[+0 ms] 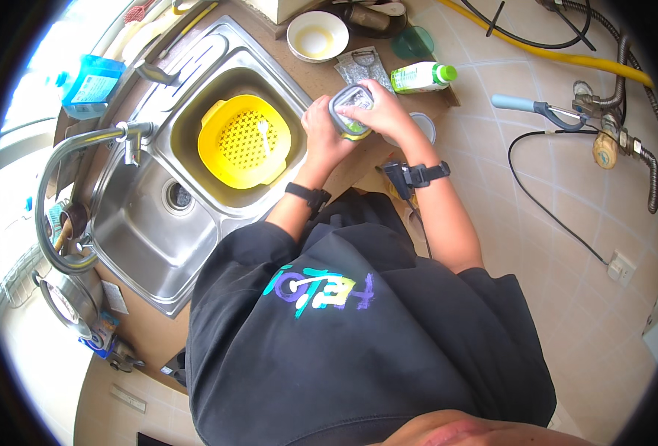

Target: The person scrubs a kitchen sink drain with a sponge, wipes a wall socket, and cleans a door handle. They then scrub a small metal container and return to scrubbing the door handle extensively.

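A small food container with a clear, grey-rimmed lid (352, 101) is between my hands, above the counter right of the sink; something green shows inside it. My left hand (324, 129) grips its near left side. My right hand (386, 111) holds it from the right, with the thumb over the lid. A yellow colander (209, 153) sits in the right-hand basin of the steel sink, and a white plastic fork (264, 136) lies in it. Beyond my hands, a white bowl (318, 36) with yellowish residue stands on the counter. Part of a round, pale-rimmed container (426, 127) shows behind my right forearm.
A green-capped bottle (421, 77) lies near the counter's edge, by a grey patterned cloth (364, 67) and a green translucent bowl (412, 42). The curved faucet (50, 167) arches at the left. A blue detergent bottle (92, 83) stands on the sill; a steel pot (75, 298) is at lower left.
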### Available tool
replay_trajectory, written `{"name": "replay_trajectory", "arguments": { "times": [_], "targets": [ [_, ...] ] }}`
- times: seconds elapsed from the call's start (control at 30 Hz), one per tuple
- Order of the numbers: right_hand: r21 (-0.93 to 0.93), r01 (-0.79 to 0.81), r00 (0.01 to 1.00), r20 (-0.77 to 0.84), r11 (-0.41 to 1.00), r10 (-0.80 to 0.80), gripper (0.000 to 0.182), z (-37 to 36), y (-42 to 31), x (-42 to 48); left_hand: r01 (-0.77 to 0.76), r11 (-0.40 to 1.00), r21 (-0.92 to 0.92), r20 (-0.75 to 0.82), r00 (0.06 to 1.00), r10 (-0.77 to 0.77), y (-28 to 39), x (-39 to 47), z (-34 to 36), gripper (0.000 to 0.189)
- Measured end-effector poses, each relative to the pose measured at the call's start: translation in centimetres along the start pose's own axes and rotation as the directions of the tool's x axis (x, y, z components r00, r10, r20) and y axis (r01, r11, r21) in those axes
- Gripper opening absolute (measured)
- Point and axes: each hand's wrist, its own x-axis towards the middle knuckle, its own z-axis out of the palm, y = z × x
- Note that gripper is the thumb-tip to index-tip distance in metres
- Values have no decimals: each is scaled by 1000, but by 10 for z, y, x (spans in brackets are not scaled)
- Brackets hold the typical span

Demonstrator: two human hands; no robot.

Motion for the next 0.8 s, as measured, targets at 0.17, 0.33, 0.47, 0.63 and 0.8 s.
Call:
{"name": "replay_trajectory", "arguments": {
  "times": [0.17,0.33,0.47,0.63,0.8],
  "targets": [
    [517,-102,977,212,850,-11,65,-19,-43,-26,-35,999,27,198,980,29,62,34,-79,86],
    [735,-216,946,320,643,-49,48,-17,-67,-46,-98,990,98,203,976,77,95,32,-119,81],
    [705,98,948,148,702,-281,46,-22,-103,-86,-412,901,140,-16,908,418,76,7,-128,74],
    [643,320,858,115,696,-500,54,-22,-126,-131,-596,792,129,-202,766,610,79,-16,-146,73],
    [734,308,785,164,606,-597,58,-36,-134,-173,405,238,-883,324,892,-316,98,-65,-170,85]
  ]
}}
